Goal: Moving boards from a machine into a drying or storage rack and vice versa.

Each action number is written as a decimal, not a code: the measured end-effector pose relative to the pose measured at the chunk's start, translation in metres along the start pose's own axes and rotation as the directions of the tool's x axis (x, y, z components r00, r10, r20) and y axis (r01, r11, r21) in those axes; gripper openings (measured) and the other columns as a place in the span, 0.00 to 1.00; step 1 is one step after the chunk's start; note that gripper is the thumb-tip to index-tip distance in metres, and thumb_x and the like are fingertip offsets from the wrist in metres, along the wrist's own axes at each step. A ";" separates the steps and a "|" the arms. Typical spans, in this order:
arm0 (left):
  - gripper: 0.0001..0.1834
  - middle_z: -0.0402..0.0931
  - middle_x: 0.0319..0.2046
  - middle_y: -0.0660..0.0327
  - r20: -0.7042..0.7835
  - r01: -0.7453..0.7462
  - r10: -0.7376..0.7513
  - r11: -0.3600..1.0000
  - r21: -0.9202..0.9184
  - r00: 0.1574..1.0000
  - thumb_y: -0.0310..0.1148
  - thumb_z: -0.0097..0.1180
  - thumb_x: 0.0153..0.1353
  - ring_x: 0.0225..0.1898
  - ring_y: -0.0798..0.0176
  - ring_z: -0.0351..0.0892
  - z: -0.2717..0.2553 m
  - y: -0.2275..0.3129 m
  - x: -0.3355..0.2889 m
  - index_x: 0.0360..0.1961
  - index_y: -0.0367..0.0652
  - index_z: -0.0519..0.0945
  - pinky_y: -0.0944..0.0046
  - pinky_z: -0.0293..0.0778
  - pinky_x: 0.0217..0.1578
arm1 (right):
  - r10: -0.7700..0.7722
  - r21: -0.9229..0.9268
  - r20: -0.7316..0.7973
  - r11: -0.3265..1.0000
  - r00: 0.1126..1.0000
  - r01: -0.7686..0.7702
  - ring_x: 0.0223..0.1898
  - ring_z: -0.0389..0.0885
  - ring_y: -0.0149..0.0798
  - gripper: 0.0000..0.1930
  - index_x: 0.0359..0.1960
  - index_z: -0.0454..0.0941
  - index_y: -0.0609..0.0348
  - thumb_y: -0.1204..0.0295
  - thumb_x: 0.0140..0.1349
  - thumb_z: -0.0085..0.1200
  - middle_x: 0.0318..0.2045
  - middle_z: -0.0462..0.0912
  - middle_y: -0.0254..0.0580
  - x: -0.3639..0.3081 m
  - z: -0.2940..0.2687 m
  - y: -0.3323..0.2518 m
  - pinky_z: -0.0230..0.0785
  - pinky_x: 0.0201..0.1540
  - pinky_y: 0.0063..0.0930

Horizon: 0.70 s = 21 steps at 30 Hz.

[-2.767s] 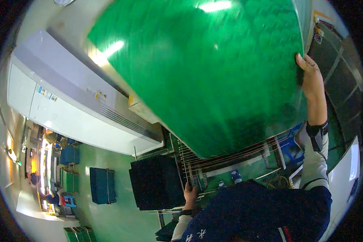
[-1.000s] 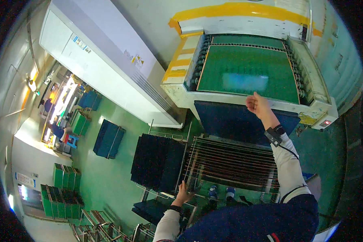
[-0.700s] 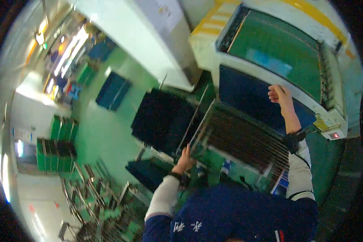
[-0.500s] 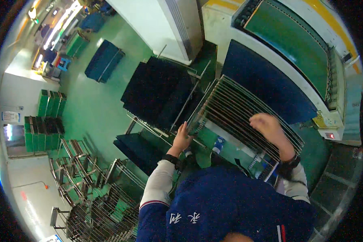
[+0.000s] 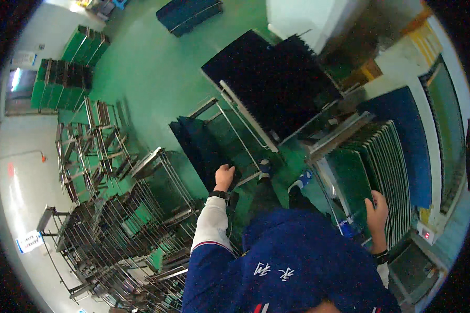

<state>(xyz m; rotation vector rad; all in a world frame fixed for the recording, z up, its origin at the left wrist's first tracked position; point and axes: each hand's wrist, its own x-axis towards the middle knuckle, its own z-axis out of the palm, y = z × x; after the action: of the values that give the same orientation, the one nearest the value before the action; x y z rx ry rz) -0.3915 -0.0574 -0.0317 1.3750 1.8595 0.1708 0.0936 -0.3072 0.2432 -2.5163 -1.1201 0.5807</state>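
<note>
My left hand (image 5: 224, 178) is closed, fingers curled, beside the near corner of dark sheets (image 5: 197, 148) leaning on a metal frame. Whether it grips a sheet edge is hidden. At the right, my right hand (image 5: 377, 215) is at the near side of a rack of closely spaced thin bars (image 5: 390, 175), its thumb and fingers apart. A dark green panel (image 5: 350, 169) stands on the rack's left side, its edge close to my thumb. Contact there is hard to make out.
A large stack of dark sheets (image 5: 277, 86) rests on a metal stand ahead. Heaped metal racks (image 5: 115, 240) fill the lower left. Green crates (image 5: 62, 83) stand by the far left wall. A blue board (image 5: 402, 141) leans behind the barred rack.
The view has turned, so the stands and barred rack appear shifted. My right hand has moved from over the rack's bars to its near side; my left hand has left the rack's left edge and curled.
</note>
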 end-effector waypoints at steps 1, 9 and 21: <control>0.27 0.80 0.36 0.48 -0.046 0.011 -0.011 1.000 -0.001 0.999 0.45 0.60 0.50 0.41 0.50 0.80 -0.010 -0.019 0.009 0.45 0.34 0.78 0.58 0.73 0.44 | 0.062 -0.004 0.026 0.998 0.998 -0.062 0.45 0.75 0.52 0.19 0.47 0.73 0.64 0.68 0.55 0.56 0.43 0.78 0.52 0.003 0.009 0.006 0.67 0.48 0.40; 0.31 0.77 0.41 0.44 -0.169 0.144 -0.146 0.989 -0.025 0.975 0.48 0.62 0.48 0.45 0.45 0.76 -0.036 -0.125 0.080 0.46 0.32 0.77 0.54 0.70 0.48 | 0.190 -0.289 -0.038 0.938 0.981 -0.193 0.39 0.77 0.52 0.21 0.46 0.75 0.68 0.62 0.57 0.57 0.35 0.80 0.52 0.044 0.039 0.038 0.67 0.45 0.39; 0.43 0.61 0.58 0.40 -0.281 0.244 -0.220 0.968 0.054 0.934 0.49 0.64 0.46 0.58 0.43 0.63 0.003 -0.167 0.163 0.58 0.34 0.66 0.53 0.63 0.57 | 0.307 -0.196 -0.044 0.930 0.951 -0.310 0.37 0.74 0.41 0.19 0.42 0.74 0.65 0.62 0.56 0.58 0.35 0.78 0.43 0.048 0.028 0.054 0.65 0.42 0.36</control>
<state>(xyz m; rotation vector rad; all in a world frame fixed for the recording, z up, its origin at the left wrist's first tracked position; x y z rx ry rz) -0.5283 0.0139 -0.2069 1.2236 2.2692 0.1656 0.1432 -0.3020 0.1832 -2.8953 -0.8166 0.5517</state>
